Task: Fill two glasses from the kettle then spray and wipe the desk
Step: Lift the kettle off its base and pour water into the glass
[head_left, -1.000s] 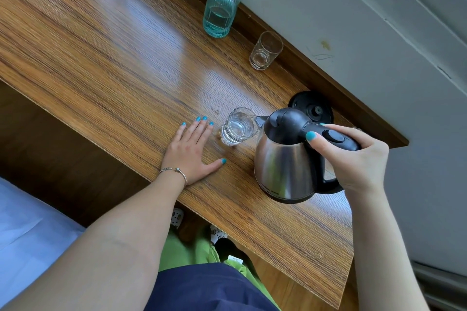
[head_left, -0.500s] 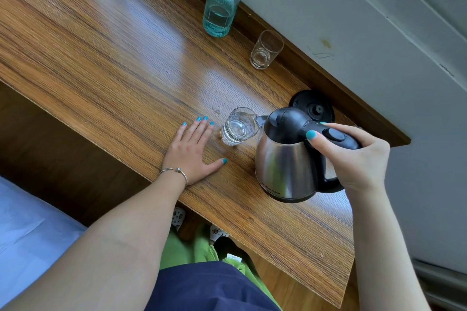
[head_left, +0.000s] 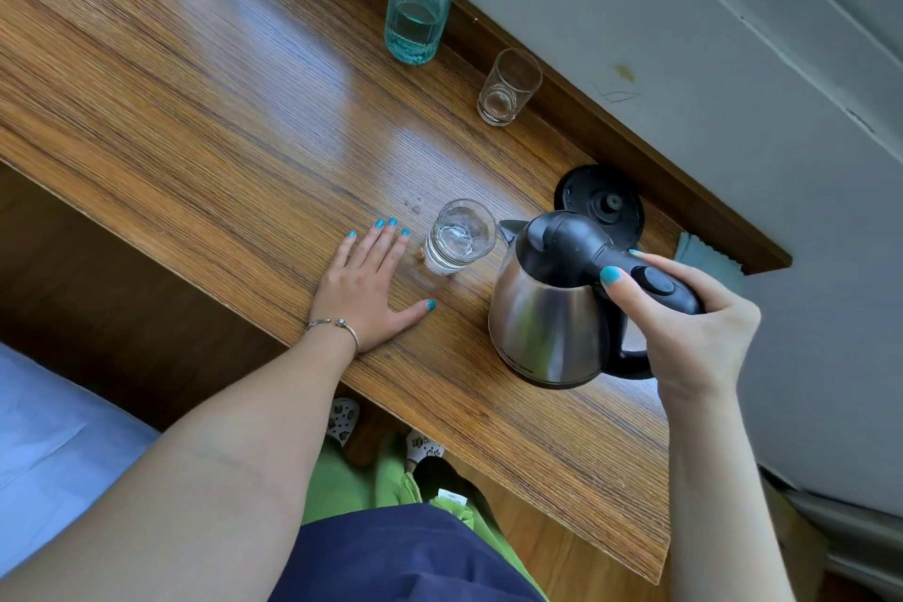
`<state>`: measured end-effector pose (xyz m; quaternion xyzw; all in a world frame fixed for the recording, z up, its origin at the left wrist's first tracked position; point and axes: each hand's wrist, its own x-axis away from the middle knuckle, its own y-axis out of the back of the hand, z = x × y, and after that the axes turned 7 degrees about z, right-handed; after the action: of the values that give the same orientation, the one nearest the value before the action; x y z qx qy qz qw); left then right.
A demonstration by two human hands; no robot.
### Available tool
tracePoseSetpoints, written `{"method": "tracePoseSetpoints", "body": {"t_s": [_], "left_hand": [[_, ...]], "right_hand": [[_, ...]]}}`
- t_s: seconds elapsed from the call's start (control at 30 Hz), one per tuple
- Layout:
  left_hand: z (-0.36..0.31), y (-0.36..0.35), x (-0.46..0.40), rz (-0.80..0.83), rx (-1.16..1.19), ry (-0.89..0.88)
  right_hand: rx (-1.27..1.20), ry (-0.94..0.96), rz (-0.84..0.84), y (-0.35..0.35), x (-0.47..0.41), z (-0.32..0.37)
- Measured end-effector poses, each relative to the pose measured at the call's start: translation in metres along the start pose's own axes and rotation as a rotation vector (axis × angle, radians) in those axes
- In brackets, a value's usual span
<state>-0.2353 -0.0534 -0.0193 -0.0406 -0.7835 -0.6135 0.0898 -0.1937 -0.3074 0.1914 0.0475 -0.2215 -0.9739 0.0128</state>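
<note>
Two glasses, one kettle gripped by right hand; left hand flat, fingers spread on desk.

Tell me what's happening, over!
Right hand grips kettle, spout at near glass. Left hand flat on desk. Far glass empty. Nothing blocking.

Bare arms, no sleeves. Turquoise polish on the nails of both the left hand and right hand. Thin silver bracelet at the left wrist. Navy garment, green trousers, perhaps patterned white clogs.
</note>
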Motion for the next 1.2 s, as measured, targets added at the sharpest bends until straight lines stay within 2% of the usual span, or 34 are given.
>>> {"method": "tracePoseSetpoints", "body": {"t_s": [0.3, 0.53, 1.0, 1.2], "left_hand": [[0.001, 0.000, 0.000, 0.004, -0.015, -0.002], [0.000, 0.002, 0.001, 0.005, -0.022, 0.001], [0.000, 0.001, 0.000, 0.022, -0.035, -0.011], [0.000, 0.001, 0.000, 0.029, -0.029, -0.017]], "right_hand": [[-0.117, 0.004, -0.074, 0.001, 0.010, -0.012], [-0.347, -0.099, -0.258, 0.008, 0.019, -0.050], [-0.393, -0.197, -0.088, 0.019, 0.008, -0.080], [-0.355, -0.209, -0.134, 0.016, 0.010, -0.081]]}}
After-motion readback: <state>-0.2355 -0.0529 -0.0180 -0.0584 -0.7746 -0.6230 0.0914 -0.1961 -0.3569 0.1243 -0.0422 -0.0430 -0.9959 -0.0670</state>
